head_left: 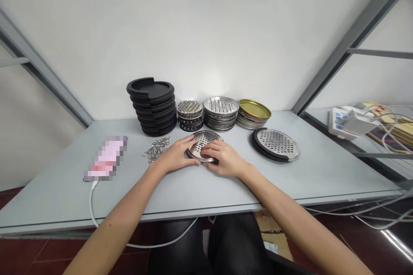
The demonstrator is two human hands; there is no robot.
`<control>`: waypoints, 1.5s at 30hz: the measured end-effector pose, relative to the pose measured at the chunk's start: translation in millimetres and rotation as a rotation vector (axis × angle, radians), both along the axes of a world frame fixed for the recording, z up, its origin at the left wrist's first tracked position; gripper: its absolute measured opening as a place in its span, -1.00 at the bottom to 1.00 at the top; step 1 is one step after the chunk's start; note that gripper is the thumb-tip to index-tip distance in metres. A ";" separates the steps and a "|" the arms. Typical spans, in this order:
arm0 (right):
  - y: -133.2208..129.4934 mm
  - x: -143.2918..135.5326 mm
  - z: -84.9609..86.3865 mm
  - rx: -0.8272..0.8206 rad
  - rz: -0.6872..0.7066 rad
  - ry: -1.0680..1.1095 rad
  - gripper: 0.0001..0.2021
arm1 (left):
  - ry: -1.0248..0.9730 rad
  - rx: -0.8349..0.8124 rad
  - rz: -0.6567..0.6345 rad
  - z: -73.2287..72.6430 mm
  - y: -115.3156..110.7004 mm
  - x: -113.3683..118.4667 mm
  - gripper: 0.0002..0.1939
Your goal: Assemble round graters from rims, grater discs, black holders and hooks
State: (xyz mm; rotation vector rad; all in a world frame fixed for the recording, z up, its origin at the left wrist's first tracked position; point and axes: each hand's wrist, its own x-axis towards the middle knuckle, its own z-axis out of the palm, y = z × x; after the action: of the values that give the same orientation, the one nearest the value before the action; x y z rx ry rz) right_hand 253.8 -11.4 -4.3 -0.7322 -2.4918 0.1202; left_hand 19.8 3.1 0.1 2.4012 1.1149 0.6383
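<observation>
A round metal grater plate, perforated with holes, lies at the middle of the table, and more than one rim seems to show at its edge. My left hand holds its left side, fingers bent over the rim and thumb along the near edge. On the right near side, my right hand grips the plate with curled fingers, which hide part of its surface. Just left of my left hand sits a small heap of metal wire rings or clips. To the right of my right hand lies a grater plate partly framed by a black holder.
Along the wall stand stacks of black round holders, small spiked grater discs, silver grater plates and discs topped by a gold one. A phone with a white cable lies left. Metal frame posts flank the table.
</observation>
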 end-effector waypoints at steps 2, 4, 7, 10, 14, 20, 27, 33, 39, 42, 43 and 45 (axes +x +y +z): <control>-0.1 -0.2 -0.3 -0.012 -0.005 0.006 -0.78 | 0.013 0.021 0.006 -0.1 -0.1 1.0 -0.18; -0.7 -0.5 0.2 -0.027 -0.001 0.010 -0.77 | 0.011 0.035 0.008 -0.4 -0.2 1.6 -0.19; -1.2 -0.6 1.9 -0.056 0.037 0.026 -0.75 | -0.017 0.028 -0.002 -0.8 -0.5 1.0 -0.18; 1.9 0.9 1.8 -0.083 0.056 0.097 -0.75 | -0.035 -0.002 0.007 -1.1 -1.2 -0.3 -0.17; 11.2 5.2 -4.4 -0.078 -0.129 0.241 -0.75 | -0.022 -0.030 0.043 -1.2 -2.6 0.2 -0.27; 19.7 9.3 -14.9 -0.104 -0.247 0.148 -0.55 | -0.020 -0.053 -0.001 1.4 -5.3 5.2 -0.39; 20.3 8.1 -19.3 -0.118 -0.252 0.010 -0.42 | -0.019 -0.055 0.001 -2.2 -3.0 4.7 -0.13; 20.7 6.9 -20.9 -0.113 -0.252 0.005 -0.42 | -0.057 -0.075 -0.006 -4.5 -1.0 4.5 -0.14; 22.0 7.7 -18.4 -0.113 -0.252 0.002 -0.44 | 0.033 -0.061 0.017 -2.3 -3.5 7.2 -0.13; 24.3 12.1 -12.5 -0.153 -0.260 -0.009 -0.49 | 0.035 0.019 0.022 -2.6 -4.7 10.4 -0.16; 25.1 14.0 -10.4 -0.170 -0.276 -0.010 -0.52 | 0.028 0.048 0.016 -2.8 -4.8 11.2 -0.19; 26.0 17.7 -7.0 -0.194 -0.326 -0.003 -0.55 | 0.012 0.081 0.009 -3.1 -4.6 11.9 -0.24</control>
State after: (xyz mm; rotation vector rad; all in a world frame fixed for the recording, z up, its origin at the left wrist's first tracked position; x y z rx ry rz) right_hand 271.5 14.6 -11.3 -1.2087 -2.3479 0.2435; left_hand 31.7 -1.4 -3.0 2.4724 1.1259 0.6848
